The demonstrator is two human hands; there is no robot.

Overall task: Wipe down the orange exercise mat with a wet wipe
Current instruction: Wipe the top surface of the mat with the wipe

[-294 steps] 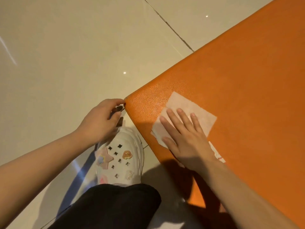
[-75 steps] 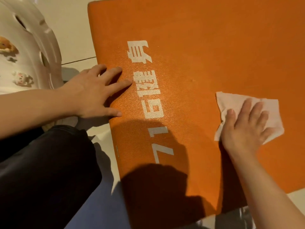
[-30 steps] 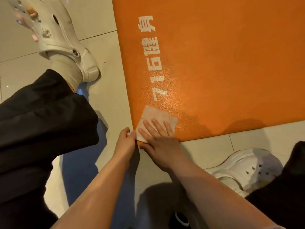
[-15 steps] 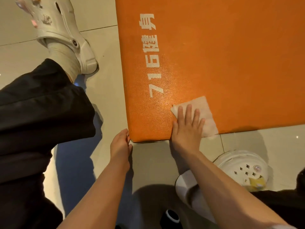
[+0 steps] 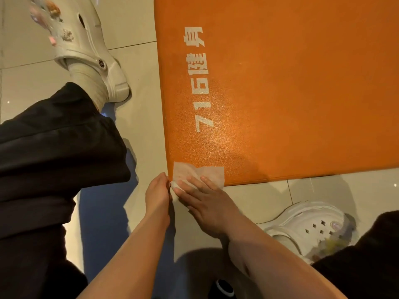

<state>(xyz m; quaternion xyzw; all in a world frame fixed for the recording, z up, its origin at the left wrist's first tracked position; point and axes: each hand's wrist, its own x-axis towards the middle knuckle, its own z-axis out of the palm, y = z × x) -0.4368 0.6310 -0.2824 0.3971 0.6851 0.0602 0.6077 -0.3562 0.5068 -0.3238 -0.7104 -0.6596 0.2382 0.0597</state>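
The orange exercise mat [image 5: 280,93] lies on the floor and carries white print along its left side. A white wet wipe [image 5: 207,172] covers its near left corner. My right hand [image 5: 207,201] presses the wipe down with flat, straight fingers. My left hand [image 5: 157,193] sits just left of that corner, and its bunched fingertips pinch the mat's corner edge beside the wipe. The mat's surface near the wipe looks shiny and damp.
Pale floor tiles [image 5: 140,61] surround the mat. My left foot in a white clog [image 5: 86,46] stands left of the mat, with a black trouser leg [image 5: 54,147] below it. The other white clog [image 5: 313,227] is near the mat's front edge at the right.
My right hand slid the wipe left along the mat's near edge, onto the corner beside my left hand. The left hand stayed at the corner.
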